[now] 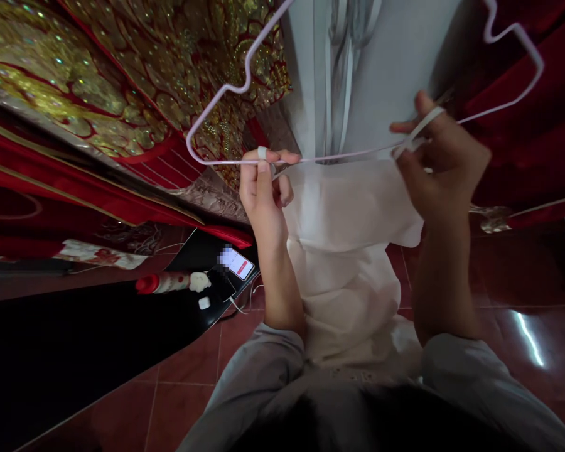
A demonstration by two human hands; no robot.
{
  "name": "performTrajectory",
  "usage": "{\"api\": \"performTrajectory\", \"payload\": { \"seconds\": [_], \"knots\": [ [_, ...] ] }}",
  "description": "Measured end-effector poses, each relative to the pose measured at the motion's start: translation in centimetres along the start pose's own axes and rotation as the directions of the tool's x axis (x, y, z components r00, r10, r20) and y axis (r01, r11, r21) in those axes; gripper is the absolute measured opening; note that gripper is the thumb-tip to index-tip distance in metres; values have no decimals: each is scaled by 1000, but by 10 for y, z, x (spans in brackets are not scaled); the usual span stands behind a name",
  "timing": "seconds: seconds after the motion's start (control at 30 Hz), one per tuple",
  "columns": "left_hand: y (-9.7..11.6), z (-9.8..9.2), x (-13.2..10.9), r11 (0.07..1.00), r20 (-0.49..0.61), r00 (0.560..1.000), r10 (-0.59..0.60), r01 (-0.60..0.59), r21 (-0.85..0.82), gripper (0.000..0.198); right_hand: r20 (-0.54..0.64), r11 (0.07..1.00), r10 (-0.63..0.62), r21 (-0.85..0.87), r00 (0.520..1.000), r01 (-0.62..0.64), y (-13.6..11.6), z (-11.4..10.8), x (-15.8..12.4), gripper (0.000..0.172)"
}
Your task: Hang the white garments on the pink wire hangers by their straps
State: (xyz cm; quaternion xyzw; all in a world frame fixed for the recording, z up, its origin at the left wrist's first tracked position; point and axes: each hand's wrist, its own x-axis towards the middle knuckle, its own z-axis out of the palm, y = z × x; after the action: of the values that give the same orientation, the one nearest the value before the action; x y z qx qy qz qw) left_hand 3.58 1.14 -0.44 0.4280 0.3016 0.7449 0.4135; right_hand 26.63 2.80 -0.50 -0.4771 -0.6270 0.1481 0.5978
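Note:
A thin white wire hanger (221,94) is held up in front of me, its lower bar running between both hands. A white garment (348,251) hangs from that bar down toward my chest. My left hand (263,194) pinches the bar and a white strap near the garment's left edge. My right hand (440,163) is closed on the bar's right part, with a white strap looped over its fingers.
Red and gold embroidered garments (122,81) hang at the left, dark red fabric (537,144) at the right. A black table (75,339) at lower left carries a lit phone (238,262), a red-capped bottle (162,282) and small white items. The floor is red tile (522,295).

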Motion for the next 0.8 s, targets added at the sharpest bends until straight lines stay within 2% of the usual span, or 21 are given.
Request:
{"api": "performTrajectory", "payload": {
  "seconds": [0.07, 0.13, 0.23, 0.3, 0.37, 0.43, 0.5, 0.53, 0.6, 0.7, 0.8],
  "knots": [
    [1, -1, -2, 1000, -4, 1000, -5, 5, -5, 19, 43, 999, -51, -12, 998, 51, 2, 8, -3, 64],
    [1, -5, -3, 1000, -18, 1000, 6, -6, 7, 15, 10, 989, -147, 5, 989, 147, 5, 12, -5, 61],
    [0, -18, -1, 988, -121, 987, 101, -86, 125, 12, 2, 981, -188, 39, 982, 188, 10, 10, -6, 61],
    [-1, -33, 5, 955, -204, 953, 223, -171, 243, 28, 42, 981, -190, 43, 981, 188, 12, 7, -6, 62],
    [-2, -50, 15, 904, -270, 898, 346, -243, 351, 38, 78, 982, -189, 43, 979, 186, 12, 3, -5, 61],
    [0, -65, 25, 853, -283, 848, 447, -308, 422, 33, 99, 980, -199, 42, 975, 196, 11, 0, -4, 61],
    [6, -73, 35, 814, -220, 833, 507, -379, 441, 27, 105, 977, -213, 35, 971, 211, 9, -3, -3, 61],
    [10, -74, 39, 802, -165, 838, 521, -414, 430, 30, 110, 977, -214, 35, 971, 212, 8, -4, -3, 62],
    [20, -69, 46, 815, -46, 876, 481, -427, 392, 44, 120, 980, -198, 41, 973, 194, 5, -5, -3, 62],
    [38, -53, 52, 874, 55, 956, 290, -288, 391, 50, 132, 989, -146, 39, 980, 142, 2, -5, -5, 58],
    [57, -38, 57, 887, 47, 988, 148, -154, 435, 43, 138, 993, -115, 13, 984, 114, 3, -4, -6, 54]
  ]
}}
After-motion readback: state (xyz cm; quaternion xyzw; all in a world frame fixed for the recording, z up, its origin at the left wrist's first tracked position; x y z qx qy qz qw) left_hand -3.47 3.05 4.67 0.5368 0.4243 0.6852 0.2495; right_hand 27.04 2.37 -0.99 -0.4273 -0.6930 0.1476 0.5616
